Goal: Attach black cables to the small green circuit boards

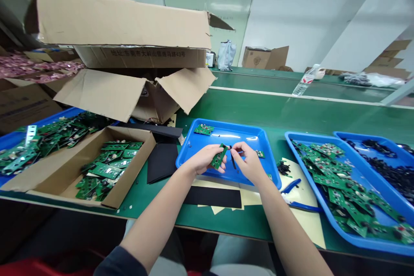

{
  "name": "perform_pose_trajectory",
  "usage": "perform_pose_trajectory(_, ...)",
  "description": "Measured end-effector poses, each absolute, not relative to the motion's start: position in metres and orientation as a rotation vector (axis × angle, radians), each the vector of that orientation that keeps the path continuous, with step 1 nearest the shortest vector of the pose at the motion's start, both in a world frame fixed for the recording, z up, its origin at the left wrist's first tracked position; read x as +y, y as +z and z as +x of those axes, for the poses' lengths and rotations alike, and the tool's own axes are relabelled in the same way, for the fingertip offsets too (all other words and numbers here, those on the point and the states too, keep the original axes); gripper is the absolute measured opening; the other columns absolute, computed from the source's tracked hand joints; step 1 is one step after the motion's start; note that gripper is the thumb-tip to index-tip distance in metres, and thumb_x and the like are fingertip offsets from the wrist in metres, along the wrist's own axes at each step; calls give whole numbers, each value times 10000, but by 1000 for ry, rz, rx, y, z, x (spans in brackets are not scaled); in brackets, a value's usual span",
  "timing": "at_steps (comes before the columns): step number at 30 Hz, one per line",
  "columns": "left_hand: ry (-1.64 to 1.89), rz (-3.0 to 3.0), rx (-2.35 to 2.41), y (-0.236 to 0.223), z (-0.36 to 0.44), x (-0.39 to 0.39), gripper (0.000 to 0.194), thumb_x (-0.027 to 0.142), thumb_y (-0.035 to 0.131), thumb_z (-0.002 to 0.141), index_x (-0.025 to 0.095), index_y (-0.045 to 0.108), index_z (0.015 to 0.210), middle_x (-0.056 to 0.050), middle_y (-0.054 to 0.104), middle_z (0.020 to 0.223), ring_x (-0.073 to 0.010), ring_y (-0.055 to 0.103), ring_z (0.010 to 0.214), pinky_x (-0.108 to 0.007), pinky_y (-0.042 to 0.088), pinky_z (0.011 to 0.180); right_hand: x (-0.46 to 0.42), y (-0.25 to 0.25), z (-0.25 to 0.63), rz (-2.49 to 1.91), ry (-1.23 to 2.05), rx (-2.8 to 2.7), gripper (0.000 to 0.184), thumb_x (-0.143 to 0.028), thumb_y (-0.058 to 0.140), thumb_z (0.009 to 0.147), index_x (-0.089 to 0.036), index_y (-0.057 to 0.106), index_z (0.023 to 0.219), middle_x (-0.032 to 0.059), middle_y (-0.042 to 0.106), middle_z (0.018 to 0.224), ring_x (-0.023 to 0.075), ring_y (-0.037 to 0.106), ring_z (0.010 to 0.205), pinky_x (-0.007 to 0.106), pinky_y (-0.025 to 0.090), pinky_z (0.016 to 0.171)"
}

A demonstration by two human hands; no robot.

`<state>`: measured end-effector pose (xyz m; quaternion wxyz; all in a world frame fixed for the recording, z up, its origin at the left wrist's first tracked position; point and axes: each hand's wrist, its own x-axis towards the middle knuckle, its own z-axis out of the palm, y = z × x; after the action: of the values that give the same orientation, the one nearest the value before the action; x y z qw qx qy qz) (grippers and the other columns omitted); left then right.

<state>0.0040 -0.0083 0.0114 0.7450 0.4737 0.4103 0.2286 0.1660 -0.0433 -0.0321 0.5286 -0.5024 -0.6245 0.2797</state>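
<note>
My left hand (pixel 208 158) is closed around a green circuit board (pixel 219 156), held tilted above a blue tray (pixel 233 127). Close beside the board, my right hand (pixel 245 158) pinches a thin black strip (pixel 233 162) that hangs down from the fingertips. Whether the strip touches the board is too small to tell. Another circuit board (pixel 203 129) lies in the tray's far left corner. A small board (pixel 259 154) shows partly behind my right hand. Below the tray lies a flat black sheet (pixel 213 197).
To the left, a cardboard box (pixel 139 172) holds several circuit boards. Blue-handled pliers (pixel 304 205) and a small black heap (pixel 283 168) lie right of the tray. Further right stand a blue tray (pixel 323 198) of boards and another (pixel 343 135) of black parts. Large cartons (pixel 123 19) rise behind.
</note>
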Motion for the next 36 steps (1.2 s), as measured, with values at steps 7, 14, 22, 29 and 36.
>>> perform_pose_trajectory(7, 445, 1052, 925, 10, 7, -10, 186, 164, 437, 932, 103, 523, 778, -11, 573, 647, -97, 577, 523, -247, 535, 531, -46, -35, 161, -1260, 513, -1739, 153, -289, 464, 880, -176, 553, 830, 79, 614, 824, 202, 568, 768, 347, 440, 731)
perform_pose_trajectory(14, 418, 1072, 914, 5, 8, -10, 177, 190, 467, 927, 100, 531, 788, -9, 573, 650, -97, 582, 538, -249, 535, 549, -45, -37, 161, -1306, 416, -1779, 182, -310, 433, 893, -180, 526, 805, 78, 602, 804, 198, 570, 738, 331, 441, 708)
perform_pose_trajectory(22, 414, 1105, 886, -1, 8, -8, 228, 264, 492, 935, 107, 529, 773, 3, 576, 654, -96, 587, 546, -246, 526, 553, -46, -36, 161, -1344, 396, -1772, 191, -322, 426, 897, -192, 515, 787, 67, 605, 782, 190, 568, 711, 323, 435, 693)
perform_pose_trajectory(29, 459, 1218, 912, -4, 12, -9, 316, 289, 452, 960, 101, 542, 723, -1, 576, 625, -91, 576, 543, -235, 500, 559, -45, -37, 160, -1350, 418, -1766, 163, -298, 436, 876, -188, 511, 782, 61, 595, 774, 189, 560, 709, 318, 427, 687)
perform_pose_trajectory(36, 536, 1367, 920, -10, 15, -9, 386, 330, 437, 971, 115, 506, 658, 31, 511, 557, -71, 502, 474, -206, 430, 502, -46, -36, 160, -1356, 439, -1748, 157, -295, 439, 871, -189, 508, 778, 55, 592, 760, 185, 558, 710, 317, 425, 694)
